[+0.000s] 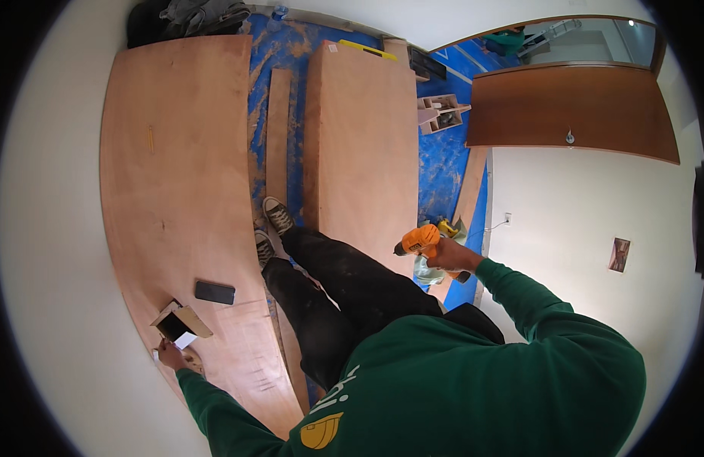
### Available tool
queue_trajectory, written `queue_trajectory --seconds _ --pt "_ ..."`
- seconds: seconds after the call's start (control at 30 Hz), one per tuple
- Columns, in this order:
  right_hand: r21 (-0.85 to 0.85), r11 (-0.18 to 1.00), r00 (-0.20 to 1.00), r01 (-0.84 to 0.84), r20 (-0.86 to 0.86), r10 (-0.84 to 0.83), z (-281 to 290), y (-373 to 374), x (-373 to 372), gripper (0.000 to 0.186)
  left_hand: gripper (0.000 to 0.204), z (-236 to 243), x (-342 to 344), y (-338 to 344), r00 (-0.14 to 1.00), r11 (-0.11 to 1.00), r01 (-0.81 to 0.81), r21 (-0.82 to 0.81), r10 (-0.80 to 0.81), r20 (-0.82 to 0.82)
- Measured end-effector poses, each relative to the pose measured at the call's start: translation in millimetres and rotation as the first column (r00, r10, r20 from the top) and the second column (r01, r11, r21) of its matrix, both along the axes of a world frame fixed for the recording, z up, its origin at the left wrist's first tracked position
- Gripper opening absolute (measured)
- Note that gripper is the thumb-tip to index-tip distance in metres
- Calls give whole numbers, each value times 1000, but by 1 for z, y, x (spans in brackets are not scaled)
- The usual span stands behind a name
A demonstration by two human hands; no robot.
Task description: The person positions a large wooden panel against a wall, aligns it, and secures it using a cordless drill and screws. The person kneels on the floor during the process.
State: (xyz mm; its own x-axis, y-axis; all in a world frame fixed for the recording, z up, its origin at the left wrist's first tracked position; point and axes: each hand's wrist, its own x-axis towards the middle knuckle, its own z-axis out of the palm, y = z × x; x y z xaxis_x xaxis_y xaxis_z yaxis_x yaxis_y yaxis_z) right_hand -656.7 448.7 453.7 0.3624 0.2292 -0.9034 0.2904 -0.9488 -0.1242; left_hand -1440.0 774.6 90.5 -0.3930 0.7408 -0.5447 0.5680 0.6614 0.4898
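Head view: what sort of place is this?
Probably an indoor woodworking or renovation site. A blue floor covering is spread underfoot, a broad wooden panel lies at the left, and the person's right hand grips an orange drill.

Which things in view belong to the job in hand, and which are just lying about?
Apparently in use:
Orange drill, held in the right hand
Small open box, with the left hand at it

Seemingly lying about:
Phone, on the wooden board
Plastic bottle, at the far end
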Motion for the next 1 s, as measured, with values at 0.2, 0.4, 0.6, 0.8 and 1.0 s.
queue_trajectory --seconds 0.2,0.4,0.6,0.8,1.0 --pt "75 995 998 64 1 -64 20 1 -6 43 19 69 18 13 937 994 16 105 -52 345" --pt "161 951 965 263 -63 -256 33 -11 -22 38 13 216 185 7 275 956 -84 -280 292 916" --pt "275 872 913 406 -77 -401 18 -47 -51 46 28 387 374 4 -47 802 529 -279 355 934" --pt "353 806 867 476 -34 -497 -4 -94 -94 54 42 461 436 7 -117 497 868 -24 250 961" --pt "130 855 864 503 -58 -500 2 -122 -113 67 45 491 428 5 -15 525 849 53 -77 997"
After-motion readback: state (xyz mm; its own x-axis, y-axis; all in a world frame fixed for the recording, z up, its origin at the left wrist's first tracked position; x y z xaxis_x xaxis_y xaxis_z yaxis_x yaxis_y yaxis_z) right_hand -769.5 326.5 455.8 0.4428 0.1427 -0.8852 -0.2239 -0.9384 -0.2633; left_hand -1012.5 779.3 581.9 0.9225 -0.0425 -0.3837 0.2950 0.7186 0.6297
